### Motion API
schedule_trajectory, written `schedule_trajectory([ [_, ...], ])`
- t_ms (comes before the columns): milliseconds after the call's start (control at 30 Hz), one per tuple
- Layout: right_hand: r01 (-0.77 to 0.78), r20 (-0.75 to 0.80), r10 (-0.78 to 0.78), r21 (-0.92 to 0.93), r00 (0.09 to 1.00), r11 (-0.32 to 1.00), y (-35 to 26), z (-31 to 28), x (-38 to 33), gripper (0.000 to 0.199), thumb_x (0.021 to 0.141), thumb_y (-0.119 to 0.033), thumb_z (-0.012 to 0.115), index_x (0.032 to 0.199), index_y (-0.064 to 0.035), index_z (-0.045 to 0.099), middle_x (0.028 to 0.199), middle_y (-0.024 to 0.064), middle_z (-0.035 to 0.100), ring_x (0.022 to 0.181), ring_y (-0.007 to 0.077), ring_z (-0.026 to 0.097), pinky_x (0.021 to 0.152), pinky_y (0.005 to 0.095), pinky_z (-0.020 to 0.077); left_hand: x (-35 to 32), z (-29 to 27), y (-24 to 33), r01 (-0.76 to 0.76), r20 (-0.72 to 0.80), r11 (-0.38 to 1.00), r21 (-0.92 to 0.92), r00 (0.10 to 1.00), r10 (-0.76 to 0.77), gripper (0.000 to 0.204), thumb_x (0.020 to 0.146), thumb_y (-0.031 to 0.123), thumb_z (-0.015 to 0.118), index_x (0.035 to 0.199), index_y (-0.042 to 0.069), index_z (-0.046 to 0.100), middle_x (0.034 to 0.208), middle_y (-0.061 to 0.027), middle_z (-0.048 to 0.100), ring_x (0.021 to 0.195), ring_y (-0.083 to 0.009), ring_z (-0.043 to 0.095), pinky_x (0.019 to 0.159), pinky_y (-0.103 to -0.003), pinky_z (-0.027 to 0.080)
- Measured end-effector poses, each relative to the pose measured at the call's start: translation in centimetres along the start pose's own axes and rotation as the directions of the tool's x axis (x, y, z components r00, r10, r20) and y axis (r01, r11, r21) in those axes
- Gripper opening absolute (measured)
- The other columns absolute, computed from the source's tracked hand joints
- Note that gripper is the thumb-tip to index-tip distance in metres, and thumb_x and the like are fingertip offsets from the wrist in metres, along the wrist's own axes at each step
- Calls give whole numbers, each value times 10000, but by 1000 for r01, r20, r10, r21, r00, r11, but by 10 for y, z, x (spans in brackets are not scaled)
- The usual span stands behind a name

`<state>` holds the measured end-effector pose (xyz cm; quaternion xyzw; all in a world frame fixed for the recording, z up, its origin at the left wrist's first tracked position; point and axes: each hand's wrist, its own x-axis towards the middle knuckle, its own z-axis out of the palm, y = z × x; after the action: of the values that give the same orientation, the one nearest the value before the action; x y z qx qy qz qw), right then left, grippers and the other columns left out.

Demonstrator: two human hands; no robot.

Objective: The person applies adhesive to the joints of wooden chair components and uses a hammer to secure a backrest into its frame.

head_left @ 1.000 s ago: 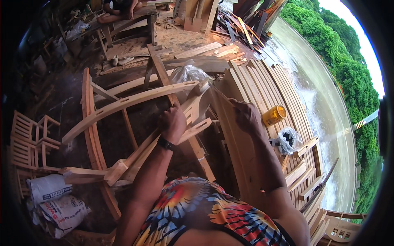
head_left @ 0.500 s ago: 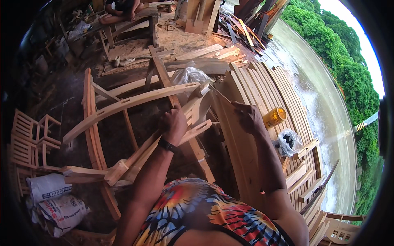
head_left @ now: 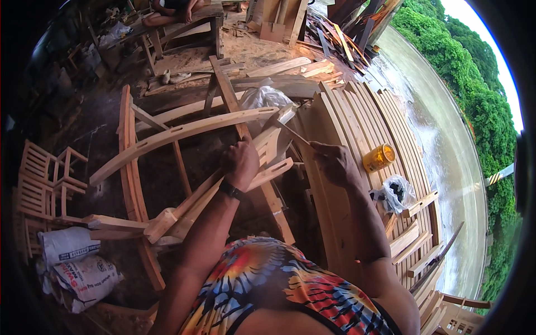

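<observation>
My right hand [head_left: 334, 163] is closed round a thin wooden stick [head_left: 296, 134]. The stick's far tip meets a whitish piece [head_left: 286, 115] at the right end of a long curved wooden rail [head_left: 190, 129] with slots cut in it; what that piece is, I cannot make out. My left hand [head_left: 242, 160] is closed in a fist against the wooden frame parts, below the curved rail. Its fingers are turned away, so what they grip is hidden. Just right of the left hand lies a slotted wooden piece [head_left: 272, 173] with a rounded end.
To the right, a stack of long planks [head_left: 357, 120] carries a yellow jar [head_left: 378, 158] and a clear plastic bag [head_left: 398, 194]. Small slatted chairs [head_left: 38, 178] and sacks [head_left: 84, 279] stand at left. A person [head_left: 177, 11] sits on a bench at the back.
My right hand and the stick have shifted slightly left against the planks, the stick's tip now further over the whitish piece. The left hand stays at the frame. The whole view has turned a little.
</observation>
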<state>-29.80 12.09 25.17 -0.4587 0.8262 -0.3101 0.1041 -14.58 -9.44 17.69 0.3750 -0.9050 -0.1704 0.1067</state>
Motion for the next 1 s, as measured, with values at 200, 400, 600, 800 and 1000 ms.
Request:
schedule_trajectory([
  [200,-64,-64,94,361,994,930,6,7,-17,334,996,-152,637,1299,-19,683,967,102,743,748,122,703,685,282,562,-9,-27,-20,24,55,993,-118,998,-17,325,886,238,743,1073,-18,674,996,-298,732,977,-487,714,861,-534,586],
  [400,-133,-134,296,670,946,731,35,38,-34,337,1027,-150,608,1335,-16,631,1034,100,737,736,132,688,681,279,553,-44,-44,-83,155,58,987,-51,987,-152,482,850,409,810,1006,-36,710,966,-315,724,979,-459,719,861,-519,582],
  [600,-97,-86,266,791,960,605,42,56,-47,359,999,-157,629,1319,4,632,977,83,729,725,129,680,677,275,545,-57,-46,-101,140,-12,974,-177,989,-144,509,894,448,774,928,-49,667,888,-301,711,923,-482,697,823,-512,549],
  [800,-180,-30,335,797,942,577,60,60,-65,355,998,-174,645,1309,-1,648,966,60,728,731,100,666,676,258,537,-43,-94,-57,131,-166,924,-360,965,-201,425,960,316,698,1063,-91,633,1008,-339,699,984,-506,669,862,-510,526],
  [1000,-182,12,293,808,956,561,62,64,-78,344,1003,-179,649,1310,-24,663,954,45,730,710,77,652,646,232,518,26,-73,-87,208,-269,977,-53,939,-215,468,969,347,669,1136,-90,654,1068,-340,697,1038,-489,682,882,-520,537],
])
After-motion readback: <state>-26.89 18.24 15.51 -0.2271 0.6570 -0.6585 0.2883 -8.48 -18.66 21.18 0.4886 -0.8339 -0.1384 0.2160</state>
